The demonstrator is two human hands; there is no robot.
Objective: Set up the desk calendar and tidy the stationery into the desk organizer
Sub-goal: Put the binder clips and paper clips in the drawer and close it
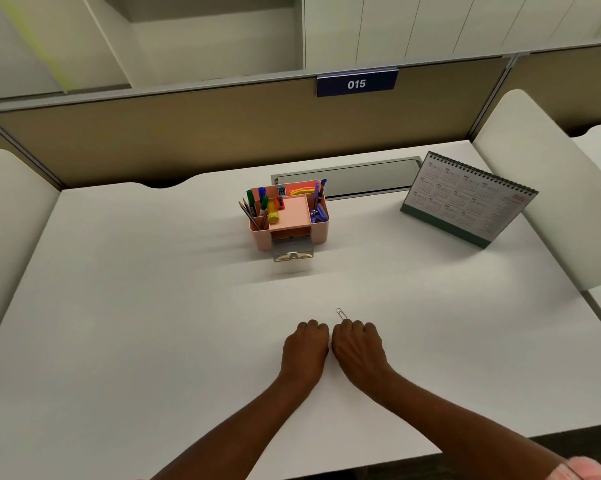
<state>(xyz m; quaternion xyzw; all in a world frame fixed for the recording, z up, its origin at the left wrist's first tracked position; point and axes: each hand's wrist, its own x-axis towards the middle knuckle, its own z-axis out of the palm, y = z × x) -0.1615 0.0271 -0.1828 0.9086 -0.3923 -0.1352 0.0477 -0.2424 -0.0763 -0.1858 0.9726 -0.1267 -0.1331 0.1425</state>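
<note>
A pink desk organizer [261,239] stands at the middle of the white desk [136,306]. It holds pencils, markers, a yellow glue stick, a sharpener and blue clips. Its small clear drawer [293,252] is pulled out at the front. The spiral desk calendar [465,199] stands upright at the back right. My two hands rest side by side on the desk near the front, both with curled fingers. A silver paper clip [340,312] lies just beyond my right hand [358,344], its near end at the fingertips, which seem to pinch it. Nothing shows in my left hand [306,344].
A grey cable hatch [361,181] is set into the desk behind the organizer. A brown partition with a blue "015" sign [356,84] closes the back. White side panels [541,174] flank the desk on both sides.
</note>
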